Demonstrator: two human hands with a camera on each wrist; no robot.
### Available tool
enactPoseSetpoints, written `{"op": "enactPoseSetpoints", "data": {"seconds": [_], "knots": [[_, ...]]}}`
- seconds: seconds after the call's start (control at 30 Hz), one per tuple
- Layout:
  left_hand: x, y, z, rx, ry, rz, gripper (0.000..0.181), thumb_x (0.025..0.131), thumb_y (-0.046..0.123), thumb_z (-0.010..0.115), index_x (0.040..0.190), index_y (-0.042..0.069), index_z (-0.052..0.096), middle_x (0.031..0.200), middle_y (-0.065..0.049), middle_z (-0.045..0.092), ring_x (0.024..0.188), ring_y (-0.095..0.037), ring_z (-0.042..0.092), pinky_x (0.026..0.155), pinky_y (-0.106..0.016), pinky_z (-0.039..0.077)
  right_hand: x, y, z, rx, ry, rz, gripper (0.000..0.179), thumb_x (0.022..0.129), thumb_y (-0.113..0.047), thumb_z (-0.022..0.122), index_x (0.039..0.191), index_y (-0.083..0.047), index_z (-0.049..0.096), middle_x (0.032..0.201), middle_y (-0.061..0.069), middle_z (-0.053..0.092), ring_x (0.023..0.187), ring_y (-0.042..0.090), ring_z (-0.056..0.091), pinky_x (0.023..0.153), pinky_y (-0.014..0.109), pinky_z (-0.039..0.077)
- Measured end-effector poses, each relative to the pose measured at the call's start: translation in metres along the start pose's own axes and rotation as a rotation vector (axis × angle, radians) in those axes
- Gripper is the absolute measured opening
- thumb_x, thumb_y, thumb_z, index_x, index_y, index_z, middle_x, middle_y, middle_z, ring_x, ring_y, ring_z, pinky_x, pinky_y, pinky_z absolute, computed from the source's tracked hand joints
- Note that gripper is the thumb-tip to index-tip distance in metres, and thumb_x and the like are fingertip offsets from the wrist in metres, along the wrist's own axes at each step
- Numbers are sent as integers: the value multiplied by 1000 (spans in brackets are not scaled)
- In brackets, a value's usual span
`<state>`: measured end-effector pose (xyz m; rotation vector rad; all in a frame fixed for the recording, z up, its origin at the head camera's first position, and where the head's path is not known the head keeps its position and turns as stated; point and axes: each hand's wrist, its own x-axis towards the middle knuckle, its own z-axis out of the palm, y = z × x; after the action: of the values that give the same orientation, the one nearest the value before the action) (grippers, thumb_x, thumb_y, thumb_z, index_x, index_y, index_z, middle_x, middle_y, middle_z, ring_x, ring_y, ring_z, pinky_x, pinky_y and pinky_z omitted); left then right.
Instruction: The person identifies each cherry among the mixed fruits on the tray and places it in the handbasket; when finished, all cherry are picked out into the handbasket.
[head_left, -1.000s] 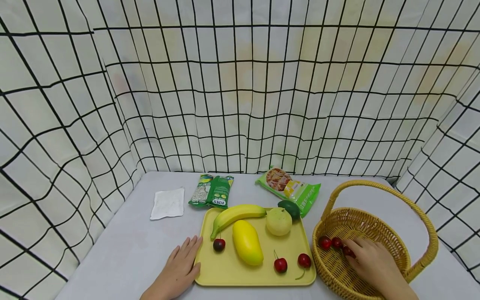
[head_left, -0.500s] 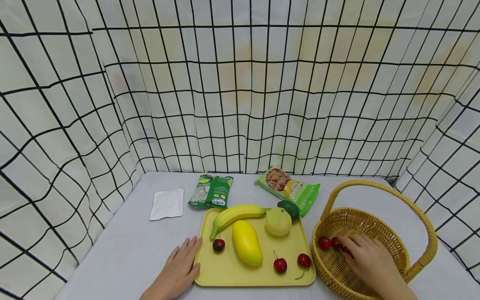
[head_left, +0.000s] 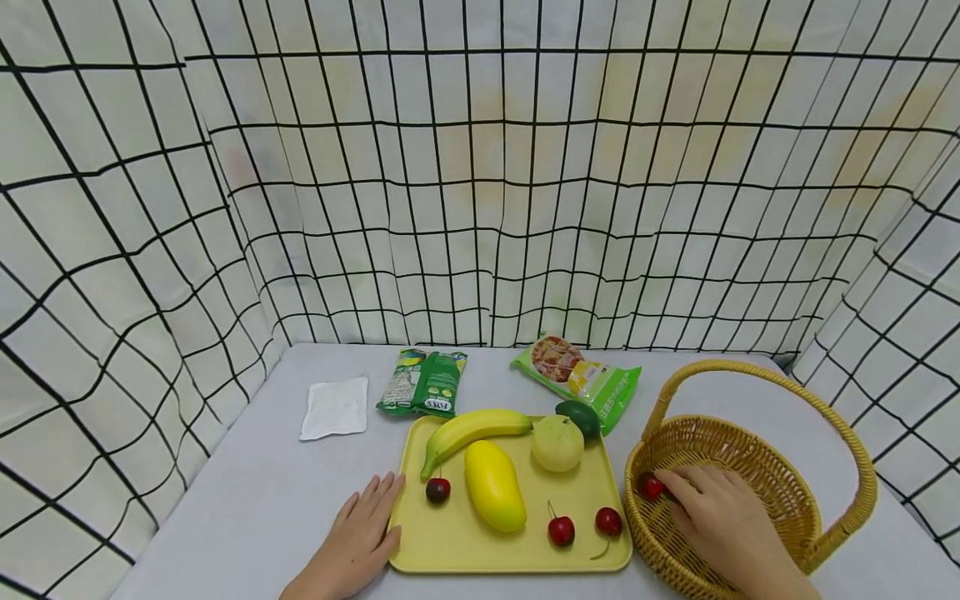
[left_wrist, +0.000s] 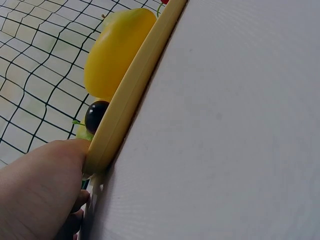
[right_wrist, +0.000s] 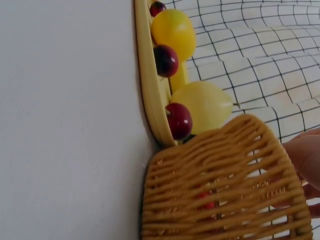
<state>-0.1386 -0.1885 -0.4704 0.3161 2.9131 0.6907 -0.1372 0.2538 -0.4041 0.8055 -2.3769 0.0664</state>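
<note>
In the head view my left hand (head_left: 352, 533) lies with its fingers straight on the table, its thumb and fingertips at the left rim of the yellow tray (head_left: 450, 550). My right hand (head_left: 723, 512) reaches into the wicker basket (head_left: 802, 500), its fingers bent down at a red cherry (head_left: 649, 486). Whether they pinch anything is hidden under the hand; in the right wrist view the basket's wall covers the fingertips. On the tray are a banana (head_left: 476, 429), a yellow mango (head_left: 495, 486), a round pale-yellow fruit (head_left: 557, 443) and three cherries, one (head_left: 561, 530) near the front.
A dark green fruit (head_left: 579, 417) sits at the tray's back right corner. Behind lie a green packet (head_left: 423, 382), a green bag with a food picture (head_left: 581, 377) and a white square sachet (head_left: 335, 407). The basket's tall handle (head_left: 840, 425) arches over it.
My right hand has shifted a little leftward inside the basket and now covers cherries that showed beside the leftmost one. The left hand and tray have stayed put.
</note>
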Motion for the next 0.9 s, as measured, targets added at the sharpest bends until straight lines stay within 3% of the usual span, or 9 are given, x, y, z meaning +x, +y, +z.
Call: {"op": "enactPoseSetpoints", "data": {"seconds": [0.57, 0.63, 0.7, 0.8, 0.9], "knots": [[0, 2, -1, 2, -15, -15, 59, 94, 28, 46, 146, 9, 23, 148, -12, 25, 137, -33, 14, 107, -54, 8, 29, -32, 7, 89, 55, -113, 48, 97, -34, 24, 101, -12, 67, 90, 0, 62, 80, 17, 57, 63, 37, 49], [0, 2, -1, 5, -14, -12, 59, 94, 28, 46, 146, 9, 23, 148, -12, 25, 137, -33, 14, 107, -54, 8, 33, -35, 7, 88, 34, -120, 31, 95, -31, 43, 103, -12, 66, 91, 1, 63, 82, 17, 58, 65, 36, 49], [0, 1, -1, 5, -13, -9, 59, 95, 28, 46, 146, 9, 23, 148, -12, 25, 137, -33, 14, 107, -53, 8, 37, -37, 8, 82, 13, -128, 23, 85, -25, 62, 105, -13, 66, 93, 1, 63, 83, 18, 58, 67, 36, 49], [0, 1, -1, 3, -11, -7, 59, 95, 28, 45, 146, 10, 23, 148, -12, 25, 137, -33, 14, 107, -53, 8, 43, -42, 9, 81, -8, -136, 44, 64, -14, 79, 106, -14, 65, 94, 1, 63, 84, 18, 58, 70, 36, 49], [0, 1, -1, 0, -8, -6, 59, 95, 28, 46, 146, 9, 23, 148, -12, 25, 136, -33, 14, 107, -53, 8, 48, -47, 11, 77, -14, -148, 46, 63, -14, 80, 106, -15, 65, 94, 1, 63, 84, 17, 58, 71, 35, 49]]}}
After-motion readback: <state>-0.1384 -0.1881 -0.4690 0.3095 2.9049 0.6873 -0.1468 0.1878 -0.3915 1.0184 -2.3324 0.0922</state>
